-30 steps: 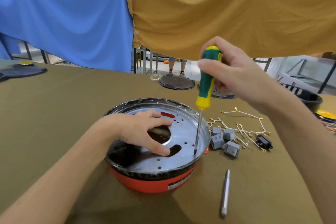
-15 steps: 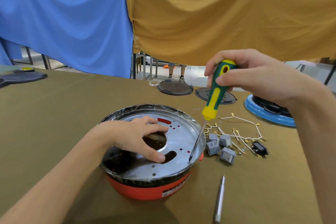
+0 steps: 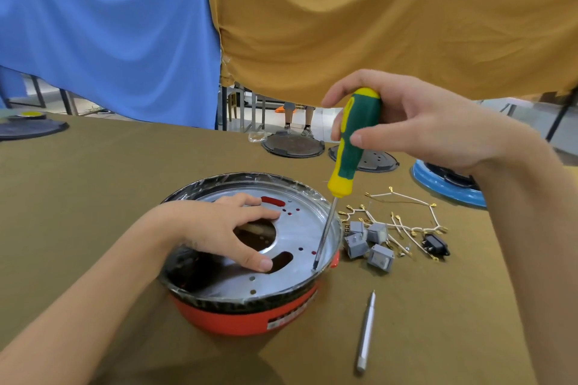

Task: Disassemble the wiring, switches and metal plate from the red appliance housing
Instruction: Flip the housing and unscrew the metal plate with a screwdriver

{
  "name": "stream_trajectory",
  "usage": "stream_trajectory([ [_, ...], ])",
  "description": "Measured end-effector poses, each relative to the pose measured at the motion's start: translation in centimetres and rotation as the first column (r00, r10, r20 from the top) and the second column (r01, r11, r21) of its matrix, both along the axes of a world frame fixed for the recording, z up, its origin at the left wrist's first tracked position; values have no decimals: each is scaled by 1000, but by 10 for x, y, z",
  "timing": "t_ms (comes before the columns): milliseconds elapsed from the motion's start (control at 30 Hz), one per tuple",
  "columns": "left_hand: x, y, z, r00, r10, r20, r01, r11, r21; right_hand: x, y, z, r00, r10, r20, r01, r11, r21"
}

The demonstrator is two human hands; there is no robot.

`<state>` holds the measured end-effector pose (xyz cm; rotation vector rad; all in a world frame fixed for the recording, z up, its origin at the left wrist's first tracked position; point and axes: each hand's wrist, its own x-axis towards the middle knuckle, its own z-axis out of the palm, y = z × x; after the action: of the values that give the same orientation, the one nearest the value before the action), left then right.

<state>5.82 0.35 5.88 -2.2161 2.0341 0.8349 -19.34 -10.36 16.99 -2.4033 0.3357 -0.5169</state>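
Surface: olive-brown table held the red appliance housing, with grey switches and wiring loose just beside it; blue cloth and mustard cloth hung behind.
Hands: left hand lay spread on the metal plate; right hand gripped the screwdriver, tilted, tip at the plate's edge.
Unclear: screw under the tip; housing interior.

The right hand now tilts the screwdriver less than half a second ago, its tip staying at the metal plate edge
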Motion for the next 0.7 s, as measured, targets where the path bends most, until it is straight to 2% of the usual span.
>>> stream_trajectory([
  [67, 0, 0, 0, 1000, -4, 13, 4, 1000, -8, 6, 1, -2, 999, -45, 15, 46, 998, -34],
  [167, 0, -1, -1, 1000, -4, 24, 4, 1000, -18, 15, 2, -4, 975, -214, 59, 222, 944, -245],
  [233, 0, -1, -1, 1000, -3, 15, 3, 1000, -13, 16, 0, -2, 952, -293, 91, 306, 893, -330],
  [333, 1, -2, -1, 1000, -5, 21, 6, 1000, -15, 9, -7, -1, 965, -257, 60, 262, 903, -340],
  [400, 1, -2, -1, 1000, -6, 19, 6, 1000, -15, 2, -7, 1, 988, -152, 24, 153, 953, -260],
  [467, 2, -2, -2, 1000, -6, 15, 6, 1000, -13, -4, -5, 2, 999, -28, 30, 30, 996, -83],
  [533, 2, -2, -2, 1000, -3, 14, 3, 1000, -13, -1, -5, 0, 1000, -11, 27, 12, 999, -48],
  [633, 2, -2, -2, 1000, -4, 20, 4, 1000, -19, 11, -5, -5, 980, -197, 18, 197, 962, -190],
  [700, 2, -2, -2, 1000, -1, 17, 2, 1000, -18, 16, -5, -8, 935, -354, 10, 334, 873, -355],
])
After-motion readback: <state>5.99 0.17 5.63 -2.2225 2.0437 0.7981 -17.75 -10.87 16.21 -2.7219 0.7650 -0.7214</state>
